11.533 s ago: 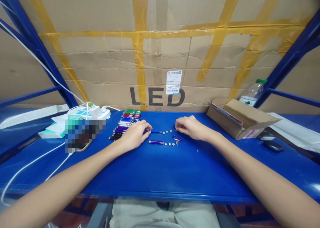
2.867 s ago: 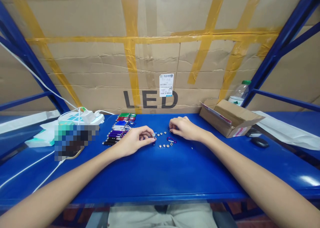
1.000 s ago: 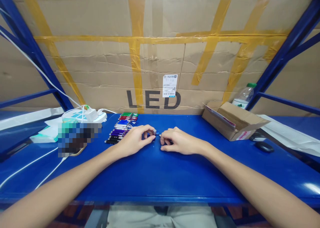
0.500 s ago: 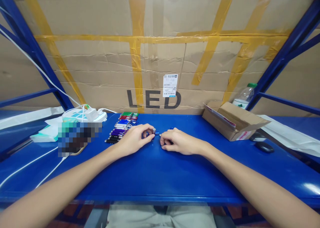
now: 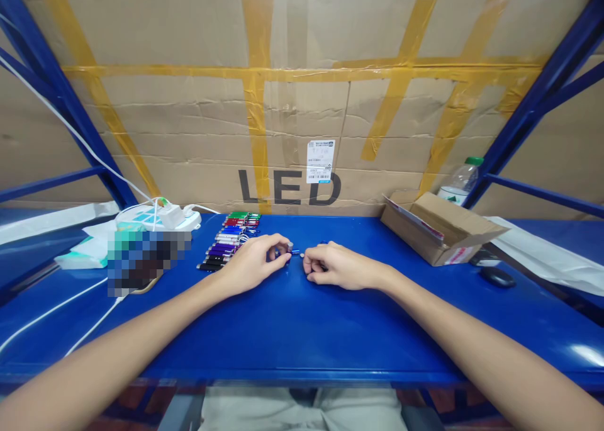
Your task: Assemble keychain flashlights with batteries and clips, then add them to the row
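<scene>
My left hand (image 5: 258,262) is closed in a pinch on a small blue metal tube (image 5: 295,251), its end sticking out toward the right. Just across from it, my right hand (image 5: 337,267) has its fingers curled together. A bit of blue (image 5: 324,242) shows above the right knuckles, but the fingers hide what they grip. Between the two hands is a tiny light-coloured round piece (image 5: 302,255), too small to name. Beside my left hand lies a row of slim pen-like tubes (image 5: 226,248) with metal clips, in green, red, blue, white, purple and black.
At left are a power strip (image 5: 192,219) with white cables, a tissue pack (image 5: 78,255) and a blurred-out phone (image 5: 151,261). An open cardboard box (image 5: 425,233), a bottle (image 5: 460,182) and a black mouse (image 5: 497,277) stand right. Large cardboard (image 5: 189,135) backs the blue table (image 5: 292,336).
My right hand has shifted very slightly right, and the small round piece now shows apart from its fingertips. My left hand keeps its pinch on the blue tube.
</scene>
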The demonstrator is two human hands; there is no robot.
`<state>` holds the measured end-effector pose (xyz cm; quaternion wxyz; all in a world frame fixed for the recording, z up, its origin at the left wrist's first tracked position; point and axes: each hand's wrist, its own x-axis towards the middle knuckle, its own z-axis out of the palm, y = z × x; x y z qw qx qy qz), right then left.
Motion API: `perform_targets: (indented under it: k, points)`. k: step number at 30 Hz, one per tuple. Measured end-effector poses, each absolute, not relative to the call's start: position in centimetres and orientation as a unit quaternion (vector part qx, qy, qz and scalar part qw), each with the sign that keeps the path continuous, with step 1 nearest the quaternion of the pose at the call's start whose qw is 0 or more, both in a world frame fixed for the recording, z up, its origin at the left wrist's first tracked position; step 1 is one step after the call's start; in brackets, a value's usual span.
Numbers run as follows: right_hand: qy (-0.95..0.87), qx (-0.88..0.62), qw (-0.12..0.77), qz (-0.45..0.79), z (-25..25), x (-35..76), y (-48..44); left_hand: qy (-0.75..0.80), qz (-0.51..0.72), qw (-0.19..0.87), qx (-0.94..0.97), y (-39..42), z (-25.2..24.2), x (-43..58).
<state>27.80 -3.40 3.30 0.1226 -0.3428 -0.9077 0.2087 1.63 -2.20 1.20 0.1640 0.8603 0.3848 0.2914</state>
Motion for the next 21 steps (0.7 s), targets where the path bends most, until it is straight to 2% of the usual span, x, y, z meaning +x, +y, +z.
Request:
perform_targets:
  k: [7,10,21]
  points:
    - [-0.896,-0.339,0.191,0.214,3.31,28.54,-2.78,0.382,0.289,0.159,0.864,-2.22,1.15,1.60]
    - [-0.893,-0.338,0.181,0.238,3.41,28.51,-2.83,0.382,0.286,0.158,0.865,-2.21,1.09,1.57]
    - [-0.905,-0.336,0.162,0.203,2.74,27.77,-3.24,0.380,0.285,0.159,0.866,-2.14,0.94,1.52]
